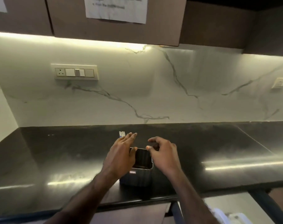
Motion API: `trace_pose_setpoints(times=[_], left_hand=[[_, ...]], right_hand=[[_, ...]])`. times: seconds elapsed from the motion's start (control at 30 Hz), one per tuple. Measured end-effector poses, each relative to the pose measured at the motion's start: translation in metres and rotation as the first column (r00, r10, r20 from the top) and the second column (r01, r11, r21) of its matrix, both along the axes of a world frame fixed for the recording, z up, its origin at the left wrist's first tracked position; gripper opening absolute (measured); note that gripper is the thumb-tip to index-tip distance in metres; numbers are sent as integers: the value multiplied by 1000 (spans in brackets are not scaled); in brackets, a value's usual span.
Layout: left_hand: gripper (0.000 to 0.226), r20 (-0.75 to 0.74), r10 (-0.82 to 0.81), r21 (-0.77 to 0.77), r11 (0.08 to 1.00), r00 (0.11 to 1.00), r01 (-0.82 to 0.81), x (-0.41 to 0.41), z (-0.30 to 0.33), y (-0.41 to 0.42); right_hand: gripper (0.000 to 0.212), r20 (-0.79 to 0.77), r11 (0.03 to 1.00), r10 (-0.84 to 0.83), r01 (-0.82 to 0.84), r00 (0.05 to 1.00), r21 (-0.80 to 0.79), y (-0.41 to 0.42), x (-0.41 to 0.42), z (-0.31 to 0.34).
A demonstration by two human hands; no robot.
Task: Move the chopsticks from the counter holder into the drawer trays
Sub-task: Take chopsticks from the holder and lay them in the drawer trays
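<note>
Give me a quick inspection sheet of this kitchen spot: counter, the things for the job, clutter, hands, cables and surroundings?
Surface: black glossy counter, light streaks reflected on it.
Job's things: dark ribbed holder upright near the front edge; inside looks dark, chopsticks cannot be made out. Open drawer at lower right, its contents blurred.
Clutter: small white packet behind the hands.
Hands: left hand against the holder's left side, thumb on the rim; right hand over the right rim, fingers curled, holding nothing.
Cables: nothing seen.
Surroundings: marble backsplash, switch panel, second socket, brown cabinets with paper note.
</note>
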State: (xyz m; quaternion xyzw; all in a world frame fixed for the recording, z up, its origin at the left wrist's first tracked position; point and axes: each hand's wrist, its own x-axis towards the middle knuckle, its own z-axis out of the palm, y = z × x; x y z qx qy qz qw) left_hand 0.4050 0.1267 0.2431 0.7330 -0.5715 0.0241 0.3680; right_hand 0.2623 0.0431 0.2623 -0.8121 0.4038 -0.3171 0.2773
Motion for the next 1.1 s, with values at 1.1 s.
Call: trace_pose_setpoints(times=[1.1], left_hand=[[29,-738,166,-26,961,653,-274,125,-108,-101]], right_hand=[[26,-17,995,66,-64,998,78,-63,154,-119]])
